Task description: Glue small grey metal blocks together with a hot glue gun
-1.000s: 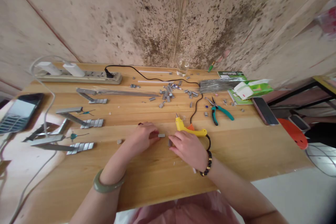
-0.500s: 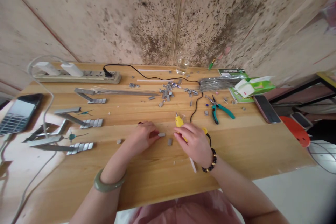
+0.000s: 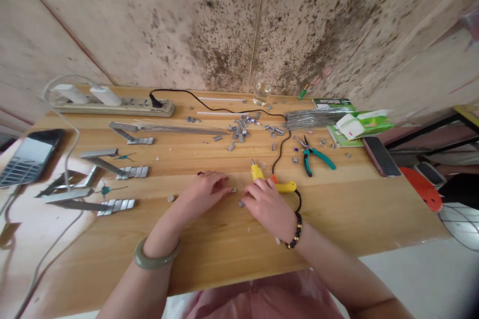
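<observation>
My left hand [image 3: 204,192] pinches a small grey block [image 3: 234,190] between thumb and fingertips, just above the wooden table. Opposite it, my right hand [image 3: 271,209] has its fingertips closed on a second small grey block [image 3: 241,204], which is partly covered by the fingers. Right behind the right hand lies a yellow hot glue gun [image 3: 286,187], its nozzle pointing away from me and its middle hidden by the fingers. A white glue stick [image 3: 277,240] shows only its end under the right wrist. One loose grey piece [image 3: 171,198] rests left of my left hand.
Grey pieces [image 3: 239,132] are heaped farther back, near thin metal wires [image 3: 314,118]. Teal-handled pliers [image 3: 318,157] lie to the right. Bent grey strip assemblies [image 3: 123,172] stand left. A glass [image 3: 262,90], power strip [image 3: 142,107], phone [image 3: 381,156] and black cord [image 3: 279,157] surround the work area.
My right hand has moved left from over the glue gun to the grey block on the table, uncovering the gun's handle. My left hand keeps its block, which is now more covered.
</observation>
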The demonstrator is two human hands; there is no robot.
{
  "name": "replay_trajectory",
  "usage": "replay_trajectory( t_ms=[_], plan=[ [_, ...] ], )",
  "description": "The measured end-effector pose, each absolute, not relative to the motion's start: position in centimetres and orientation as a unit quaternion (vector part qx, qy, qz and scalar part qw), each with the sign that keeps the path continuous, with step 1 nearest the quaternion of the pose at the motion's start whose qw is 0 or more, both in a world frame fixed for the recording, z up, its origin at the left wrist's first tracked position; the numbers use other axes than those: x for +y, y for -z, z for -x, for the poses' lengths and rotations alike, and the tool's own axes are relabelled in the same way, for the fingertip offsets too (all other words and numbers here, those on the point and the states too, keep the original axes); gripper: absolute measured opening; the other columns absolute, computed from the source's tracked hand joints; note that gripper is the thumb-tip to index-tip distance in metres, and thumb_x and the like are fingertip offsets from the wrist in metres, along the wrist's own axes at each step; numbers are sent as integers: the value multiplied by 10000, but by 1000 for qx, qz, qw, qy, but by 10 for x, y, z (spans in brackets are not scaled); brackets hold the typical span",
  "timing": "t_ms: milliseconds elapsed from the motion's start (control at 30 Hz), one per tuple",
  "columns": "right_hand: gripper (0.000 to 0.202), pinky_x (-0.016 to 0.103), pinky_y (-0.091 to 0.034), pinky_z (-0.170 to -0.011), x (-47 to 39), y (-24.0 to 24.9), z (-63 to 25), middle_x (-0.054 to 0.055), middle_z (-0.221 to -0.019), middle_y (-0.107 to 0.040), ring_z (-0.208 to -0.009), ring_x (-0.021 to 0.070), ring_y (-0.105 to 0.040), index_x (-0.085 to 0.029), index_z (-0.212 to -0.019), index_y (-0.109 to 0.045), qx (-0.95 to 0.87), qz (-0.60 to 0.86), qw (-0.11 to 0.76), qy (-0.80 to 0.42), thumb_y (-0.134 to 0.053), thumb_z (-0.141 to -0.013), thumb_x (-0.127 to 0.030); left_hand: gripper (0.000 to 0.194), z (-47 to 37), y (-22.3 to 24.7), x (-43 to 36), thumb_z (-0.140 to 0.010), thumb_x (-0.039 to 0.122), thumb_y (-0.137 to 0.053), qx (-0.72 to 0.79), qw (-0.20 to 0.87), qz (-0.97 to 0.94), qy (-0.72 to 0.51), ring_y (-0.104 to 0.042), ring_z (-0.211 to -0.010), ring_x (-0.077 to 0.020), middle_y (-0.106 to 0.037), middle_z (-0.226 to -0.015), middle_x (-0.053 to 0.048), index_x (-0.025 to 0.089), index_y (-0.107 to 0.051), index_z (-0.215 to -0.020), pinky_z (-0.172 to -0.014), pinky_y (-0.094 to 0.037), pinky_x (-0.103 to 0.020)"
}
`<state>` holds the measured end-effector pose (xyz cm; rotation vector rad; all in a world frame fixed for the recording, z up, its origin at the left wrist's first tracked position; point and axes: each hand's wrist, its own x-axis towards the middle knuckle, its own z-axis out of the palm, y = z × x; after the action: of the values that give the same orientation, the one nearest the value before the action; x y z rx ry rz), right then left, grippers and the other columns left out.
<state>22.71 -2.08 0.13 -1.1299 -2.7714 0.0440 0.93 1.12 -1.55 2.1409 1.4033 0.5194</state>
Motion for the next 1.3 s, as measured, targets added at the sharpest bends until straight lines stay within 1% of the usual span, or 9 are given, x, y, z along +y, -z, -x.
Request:
replay_trajectory(
  t_ms=[133,267,467,533,633,733,833,1067,1300],
  plan=[
    [80,411,-344,-835,-22,-2,-225,36,-915,-609,-954,227,-475,-194,-847,-651,-922,380,73,-25,-610,-904,-232,293,-11,15,11,-860,390,-567,548,270,-763,-213,-630,-747,-198,-687,-815,-62,156,-667,-1005,-699,-460,-297],
    [117,421,-339,-817,-22,-3,-224,42,-935,-614,-969,238,-476,-188,-861,-658,-919,387,72,-30,-655,-873,-304,300,-12,16,11,-841,395,-584,553,259,-755,-237,-633,-734,-203,-685,-797,-63,152,-673,-991,-693,-469,-301],
    [95,411,-340,-809,-21,-3,-225,33,-904,-626,-933,222,-495,-183,-807,-651,-916,380,119,-38,-654,-869,-253,258,-14,9,10,-822,385,-603,538,262,-744,-296,-619,-703,-180,-689,-773,-55,160,-691,-911,-678,-472,-283],
    [94,405,-346,-820,-20,-5,-226,34,-927,-633,-924,214,-503,-181,-839,-649,-900,396,176,-45,-654,-868,-271,253,-16,4,8,-824,397,-602,529,294,-733,-310,-609,-677,-166,-698,-771,-49,166,-698,-866,-651,-470,-269],
    [111,398,-359,-828,-19,-8,-228,46,-945,-644,-909,210,-519,-180,-886,-644,-870,416,263,-40,-618,-891,-288,243,-20,-3,3,-813,402,-629,498,396,-703,-317,-634,-709,-163,-721,-797,-42,174,-708,-843,-666,-489,-253],
    [118,386,-372,-806,-19,-10,-229,53,-927,-663,-876,202,-544,-179,-899,-639,-859,408,308,-30,-595,-905,-288,204,-26,-2,-1,-778,360,-683,455,501,-655,-336,-664,-767,-172,-733,-821,-46,167,-712,-838,-718,-517,-255],
    [96,378,-381,-808,-19,-9,-227,40,-897,-687,-848,184,-577,-184,-892,-630,-855,393,337,-29,-590,-913,-268,168,-29,2,-2,-747,318,-722,429,568,-596,-371,-666,-717,-153,-735,-788,-41,161,-711,-805,-683,-529,-238],
    [155,360,-419,-835,-17,-9,-226,31,-904,-706,-867,180,-601,-196,-997,-632,-822,393,405,-76,-638,-887,-305,123,-24,1,0,-722,265,-765,395,648,-505,-411,-676,-680,-125,-744,-745,-32,166,-725,-784,-682,-540,-211],
    [165,346,-392,-796,-16,-7,-228,17,-888,-685,-827,150,-583,-228,-1066,-668,-848,360,389,-27,-593,-921,-248,160,-27,2,0,-678,284,-797,391,666,-490,-404,-677,-678,-133,-746,-735,-26,173,-734,-775,-694,-545,-229]
  ],
)
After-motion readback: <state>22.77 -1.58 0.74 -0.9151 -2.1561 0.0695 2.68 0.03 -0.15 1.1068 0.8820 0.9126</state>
